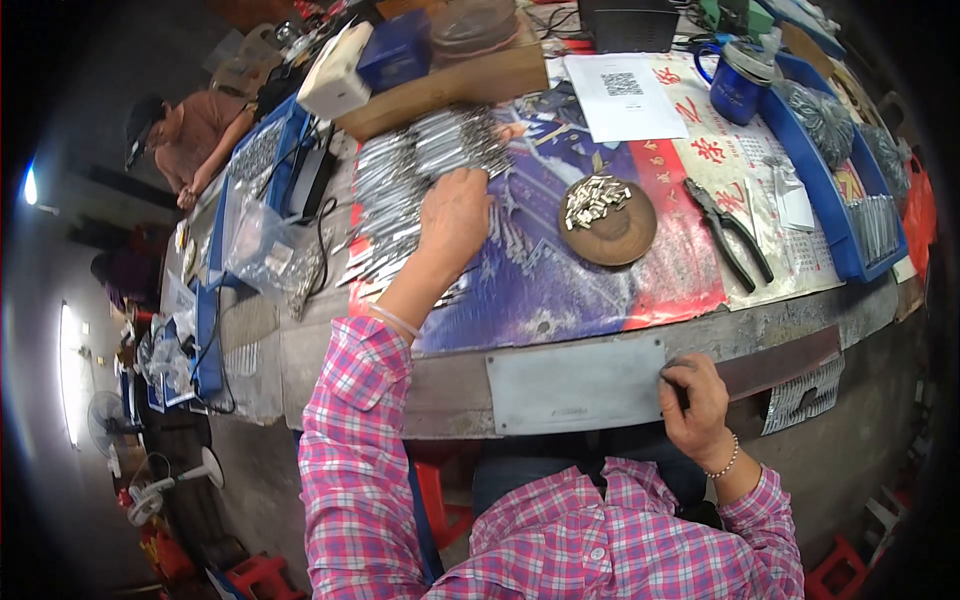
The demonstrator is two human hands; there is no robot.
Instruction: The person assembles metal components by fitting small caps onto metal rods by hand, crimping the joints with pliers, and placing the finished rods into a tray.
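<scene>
The left hand [455, 215] stretched far forward over the surface [450, 385], arm nearly straight in a pink plaid sleeve, back of the hand up. Its grip curled down onto the heap of flat metal strips [410, 190], fingertips buried among them; whether it pinched one could not be told. A brown dish [608, 222] of small metal pieces sat just right of it, with pliers [730, 232] beyond. The right hand [695, 400] rested at the near edge, its grip pressed together against a grey metal plate [575, 385].
</scene>
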